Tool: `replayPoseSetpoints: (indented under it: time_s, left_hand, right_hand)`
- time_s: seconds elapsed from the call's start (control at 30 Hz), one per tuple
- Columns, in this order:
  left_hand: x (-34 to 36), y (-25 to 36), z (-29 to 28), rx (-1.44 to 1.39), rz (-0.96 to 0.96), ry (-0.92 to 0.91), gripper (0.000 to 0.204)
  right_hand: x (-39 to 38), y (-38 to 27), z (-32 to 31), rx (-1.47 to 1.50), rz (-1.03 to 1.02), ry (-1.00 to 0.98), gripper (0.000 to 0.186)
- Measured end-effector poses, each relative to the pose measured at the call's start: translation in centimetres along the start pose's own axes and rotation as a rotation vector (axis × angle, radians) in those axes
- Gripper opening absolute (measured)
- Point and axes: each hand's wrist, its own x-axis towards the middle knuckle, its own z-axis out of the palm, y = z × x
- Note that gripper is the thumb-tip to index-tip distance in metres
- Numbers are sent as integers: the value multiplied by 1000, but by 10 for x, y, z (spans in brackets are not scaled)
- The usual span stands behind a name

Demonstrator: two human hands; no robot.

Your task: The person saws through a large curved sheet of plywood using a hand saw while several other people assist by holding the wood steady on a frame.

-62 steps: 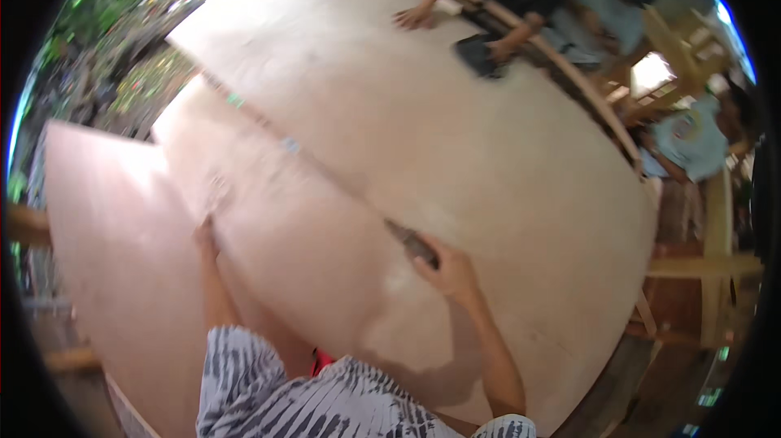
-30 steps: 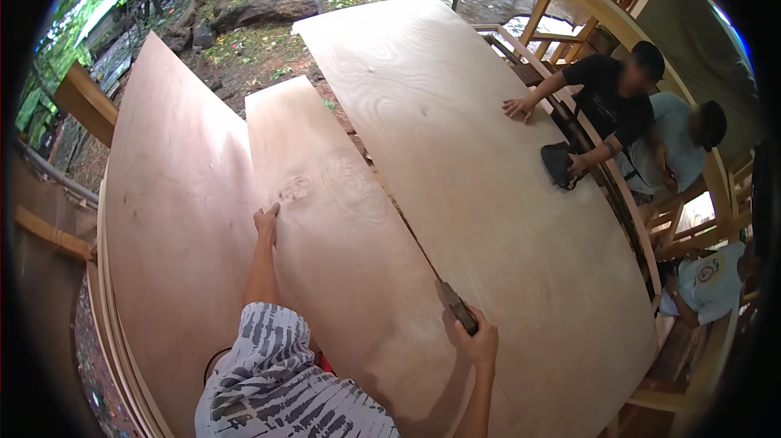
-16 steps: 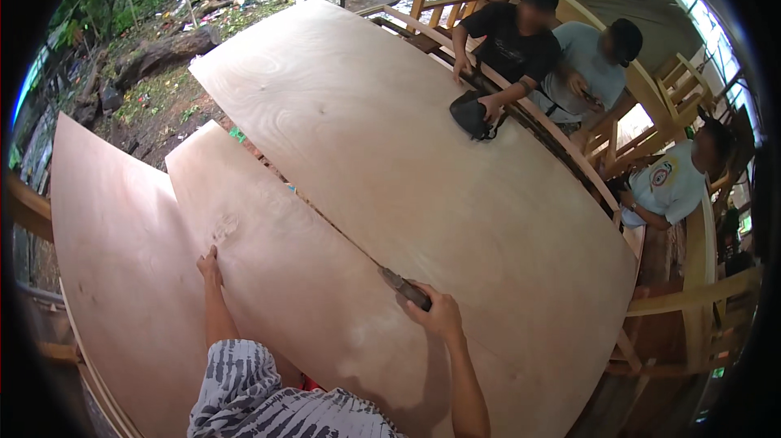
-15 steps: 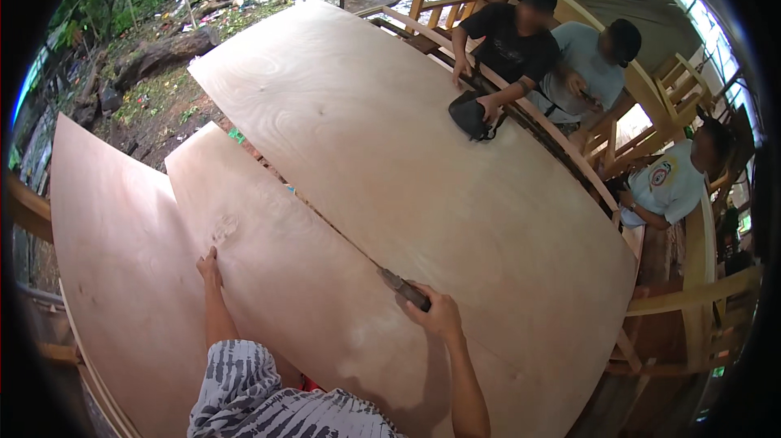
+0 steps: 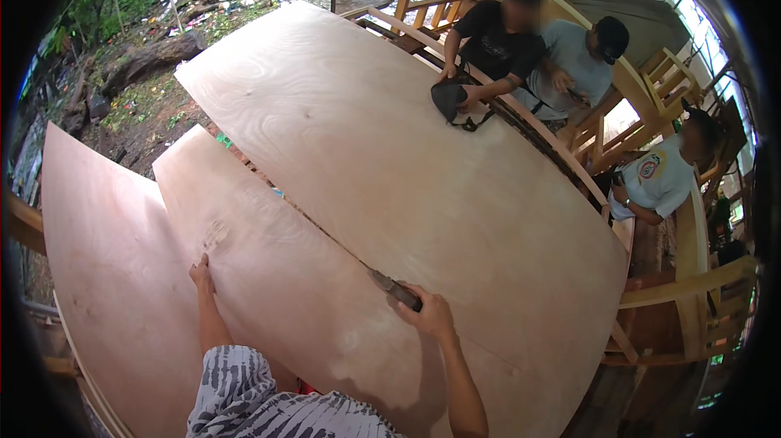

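Right hand (image 5: 431, 318) has its fingers wrapped tight round the dark wooden handle of a hand saw (image 5: 394, 292), blade running up the cut line between two pale plywood sheets. The saw sits in the kerf near the lower middle of the view, handle touching the hand, blade mostly hidden in the slot. Left hand (image 5: 200, 273) lies flat with fingers spread and holding nothing, pressed on the left edge of the narrow middle plywood sheet (image 5: 277, 275). Large pale plywood sheet (image 5: 423, 186) lies right of the cut; a third plywood sheet (image 5: 106, 275) lies left, partly under the middle one.

Far side: a person in a black shirt (image 5: 496, 43) leans on the big sheet's edge, hand on a dark bag-like object (image 5: 449, 100). A person in a light blue shirt (image 5: 573, 64) stands beside. Another in a pale shirt (image 5: 659, 182) is further right by the curved timber frame (image 5: 691, 251).
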Motion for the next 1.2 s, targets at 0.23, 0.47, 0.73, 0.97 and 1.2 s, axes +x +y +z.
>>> replayPoseSetpoints:
  time_s: [0.23,0.47,0.73,0.97,1.2]
  left_hand:
    - [-2,-4,2,-14,6,-108,79]
    - [-12,-5,11,-14,0,-93,83]
    - [9,-10,1,-22,10,-52,92]
    - [10,-9,2,-48,9,-45,92]
    - [3,-1,-3,-53,11,-107,89]
  right_hand:
    - [-2,-2,-3,-11,-7,18,52]
    - [-4,6,-3,-20,-19,23,51]
    - [-1,-5,-2,-1,-3,5,51]
    - [-1,-6,-2,-30,0,7,51]
    - [-1,-4,0,-33,-1,26,52]
